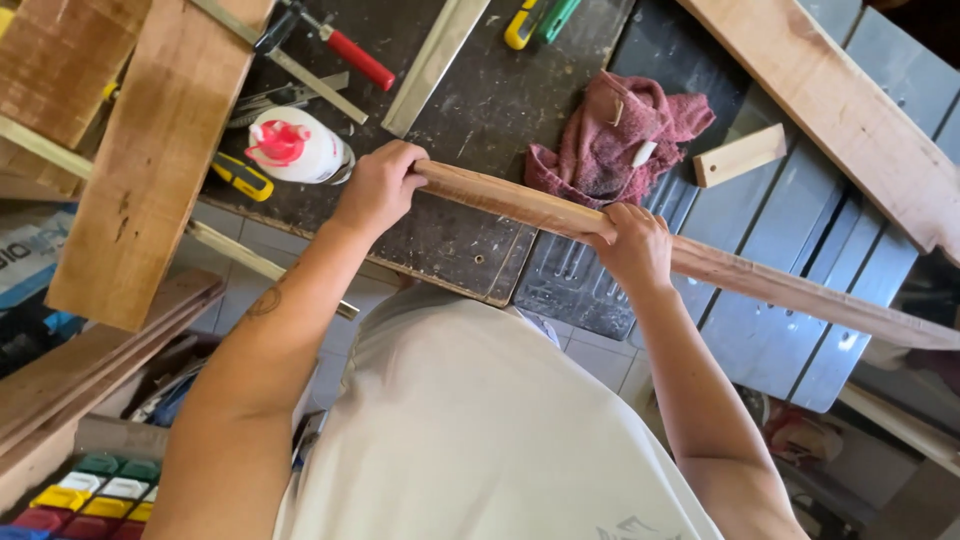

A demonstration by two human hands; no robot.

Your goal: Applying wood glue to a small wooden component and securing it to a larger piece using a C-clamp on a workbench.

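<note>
head view: both hands grip the long wooden strip (700,262), left hand (378,188) at its end, right hand (632,248) mid-length; looks stiff, light.

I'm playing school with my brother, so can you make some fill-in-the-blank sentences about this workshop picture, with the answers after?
1. Both hands, the left hand and the right hand, hold one long strip of ____.
2. The crumpled rag behind the strip is ____ in colour.
3. The white glue bottle lying on the dark bench has a ____ cap.
4. The small wooden block lies to the ____ of the rag.

Missing words: wood; red; red; right
</note>
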